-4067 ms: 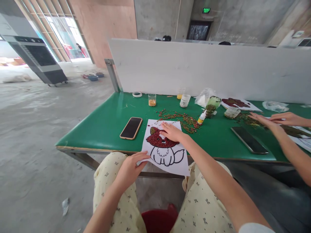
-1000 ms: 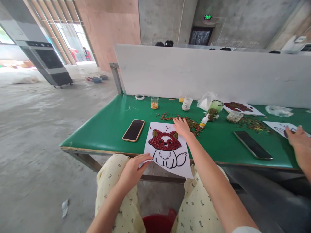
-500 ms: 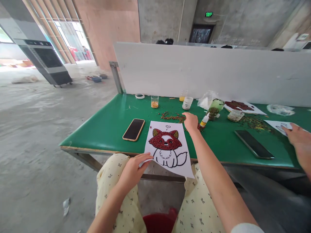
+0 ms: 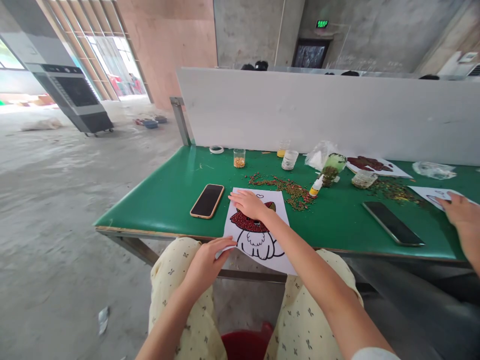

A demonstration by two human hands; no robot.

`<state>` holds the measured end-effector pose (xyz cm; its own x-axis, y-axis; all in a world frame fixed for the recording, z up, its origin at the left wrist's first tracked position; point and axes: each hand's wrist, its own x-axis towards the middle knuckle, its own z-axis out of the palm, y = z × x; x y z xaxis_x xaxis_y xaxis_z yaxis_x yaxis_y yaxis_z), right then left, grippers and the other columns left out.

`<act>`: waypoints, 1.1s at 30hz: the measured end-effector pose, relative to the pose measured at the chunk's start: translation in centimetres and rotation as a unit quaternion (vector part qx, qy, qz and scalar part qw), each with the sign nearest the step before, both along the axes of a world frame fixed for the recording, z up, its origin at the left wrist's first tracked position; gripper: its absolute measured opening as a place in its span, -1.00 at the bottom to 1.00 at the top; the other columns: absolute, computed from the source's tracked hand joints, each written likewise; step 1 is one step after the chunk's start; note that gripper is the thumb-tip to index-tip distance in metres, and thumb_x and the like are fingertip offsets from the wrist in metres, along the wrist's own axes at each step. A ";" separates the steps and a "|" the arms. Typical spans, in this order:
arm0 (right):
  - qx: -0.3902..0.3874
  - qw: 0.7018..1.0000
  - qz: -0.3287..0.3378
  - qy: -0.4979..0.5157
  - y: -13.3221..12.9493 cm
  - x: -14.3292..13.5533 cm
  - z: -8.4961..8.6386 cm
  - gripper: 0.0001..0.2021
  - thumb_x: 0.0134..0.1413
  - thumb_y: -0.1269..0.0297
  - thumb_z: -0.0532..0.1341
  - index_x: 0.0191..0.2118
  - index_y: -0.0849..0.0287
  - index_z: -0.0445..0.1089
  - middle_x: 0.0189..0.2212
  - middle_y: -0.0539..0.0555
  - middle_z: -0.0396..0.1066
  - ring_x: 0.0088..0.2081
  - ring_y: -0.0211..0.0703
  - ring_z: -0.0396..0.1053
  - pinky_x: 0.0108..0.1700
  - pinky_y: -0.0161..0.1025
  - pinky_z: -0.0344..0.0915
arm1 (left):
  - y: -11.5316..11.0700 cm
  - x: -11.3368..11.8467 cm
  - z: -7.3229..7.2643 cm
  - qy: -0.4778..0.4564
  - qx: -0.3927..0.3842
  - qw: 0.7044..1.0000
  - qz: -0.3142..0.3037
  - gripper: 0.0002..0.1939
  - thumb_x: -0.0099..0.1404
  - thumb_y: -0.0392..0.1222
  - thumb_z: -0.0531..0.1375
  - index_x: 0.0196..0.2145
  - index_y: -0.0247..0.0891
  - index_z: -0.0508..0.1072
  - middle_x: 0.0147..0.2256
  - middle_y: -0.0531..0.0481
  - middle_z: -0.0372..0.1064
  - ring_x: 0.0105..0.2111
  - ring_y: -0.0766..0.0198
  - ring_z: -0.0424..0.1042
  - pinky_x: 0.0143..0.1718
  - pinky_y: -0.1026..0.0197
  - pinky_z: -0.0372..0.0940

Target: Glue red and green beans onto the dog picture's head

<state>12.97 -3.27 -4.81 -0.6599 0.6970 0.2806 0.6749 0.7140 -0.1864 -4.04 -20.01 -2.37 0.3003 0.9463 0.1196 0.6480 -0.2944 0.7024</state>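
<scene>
Our left hand (image 4: 210, 257) pinches the paper's (image 4: 257, 246) edge; we should move our right hand (image 4: 249, 203) lightly over the red seeds (image 4: 245, 224), its fingers outstretched, any hold hidden.

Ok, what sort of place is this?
Probably a craft workspace in an unfinished building: a bare grey concrete wall, a long green-topped table, and a white paper animal drawing partly filled with small dark-red grains.

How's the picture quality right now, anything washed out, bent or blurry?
Head view: the doorway at upper left looks washed out; head view, the air cooler leans, probably wide-angle distortion; head view, black lines on the paper look crisp where the right hand doesn't cover them.
</scene>
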 end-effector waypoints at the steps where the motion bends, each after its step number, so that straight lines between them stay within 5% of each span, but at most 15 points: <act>1: -0.011 1.000 -0.016 -0.002 0.1 0.2 -0.1 -0.61 0.26 0.21 -0.07 0.13 0.09 0.25 0.16 0.01 0.20 0.21 -0.10 0.04 0.20 -0.10 -0.04 | 0.0 0.0 0.0 0.001 -0.001 1.000 -0.002 -0.71 0.25 -0.21 0.03 -0.19 -0.17 0.52 -0.06 0.00 0.43 -0.02 0.16 0.38 0.01 0.15 0.27; 6: -0.026 0.985 -0.162 -0.055 1.6 4.2 0.2 -0.56 0.28 0.11 -0.16 0.07 0.10 0.32 0.14 0.02 0.22 0.22 -0.01 0.01 0.22 -0.02 -0.13 | -0.1 0.0 0.1 0.004 -0.002 1.000 -0.006 -0.71 0.25 -0.23 0.02 -0.19 -0.17 0.51 -0.04 -0.01 0.41 -0.01 0.14 0.37 0.01 0.13 0.27; 12: -0.002 0.944 -0.326 -0.054 2.5 9.9 0.9 -0.59 0.26 0.22 -0.11 0.03 0.20 0.36 0.22 0.13 0.07 0.23 0.06 -0.03 0.19 0.01 -0.07 | -0.2 0.0 0.2 0.003 -0.005 1.000 -0.001 -0.72 0.25 -0.22 0.03 -0.19 -0.16 0.52 -0.04 0.00 0.41 -0.01 0.14 0.37 0.02 0.14 0.26; 14: 0.008 0.954 -0.297 -0.035 2.2 9.4 1.3 -0.59 0.26 0.23 -0.09 0.09 0.19 0.30 0.23 0.12 0.05 0.23 0.03 -0.04 0.19 -0.02 -0.06 | -0.2 0.0 0.3 0.003 -0.008 1.000 0.000 -0.71 0.25 -0.23 0.03 -0.19 -0.16 0.52 -0.03 -0.01 0.41 -0.01 0.15 0.37 0.03 0.14 0.26; 19: -0.038 0.994 -0.088 -0.042 1.4 5.6 1.2 -0.53 0.28 0.12 -0.20 0.21 0.10 0.14 0.22 -0.02 0.06 0.27 -0.08 -0.13 0.24 -0.09 -0.13 | -0.2 0.0 0.3 0.000 -0.005 1.000 -0.003 -0.71 0.25 -0.24 0.03 -0.19 -0.17 0.52 -0.04 -0.03 0.42 -0.01 0.14 0.37 0.03 0.12 0.26; 25: -0.010 0.968 -0.237 -0.082 1.5 6.9 0.4 -0.51 0.27 0.14 -0.13 0.22 0.22 0.12 0.22 0.15 0.07 0.27 0.05 -0.14 0.25 0.03 -0.23 | -0.1 -0.1 0.0 -0.007 0.005 1.000 -0.005 -0.72 0.24 -0.23 0.04 -0.19 -0.17 0.52 -0.05 -0.04 0.42 -0.03 0.12 0.38 0.02 0.09 0.27; 30: -0.028 0.984 -0.155 -0.080 1.1 6.7 0.7 -0.56 0.25 0.07 -0.11 0.17 0.00 0.20 0.25 0.02 0.00 0.28 0.00 -0.18 0.24 0.00 -0.16 | -0.2 -0.1 -0.1 -0.004 0.003 1.000 -0.006 -0.71 0.24 -0.22 0.04 -0.19 -0.17 0.52 -0.04 -0.04 0.41 -0.02 0.12 0.37 0.02 0.09 0.27; 33: -0.020 0.965 -0.250 -0.071 0.8 6.0 0.8 -0.55 0.25 0.08 -0.11 0.06 0.13 0.35 0.22 0.13 0.06 0.27 0.09 -0.16 0.24 0.07 -0.22 | -0.1 -0.1 -0.1 -0.002 0.006 1.000 -0.007 -0.72 0.24 -0.22 0.04 -0.19 -0.16 0.52 -0.04 -0.04 0.41 -0.02 0.12 0.38 0.01 0.09 0.28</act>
<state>18.95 -2.43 -4.01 -0.2675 0.9471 0.1774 0.9543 0.2859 -0.0874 -4.17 -20.14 -2.48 0.3130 0.9404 0.1330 0.6407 -0.3125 0.7013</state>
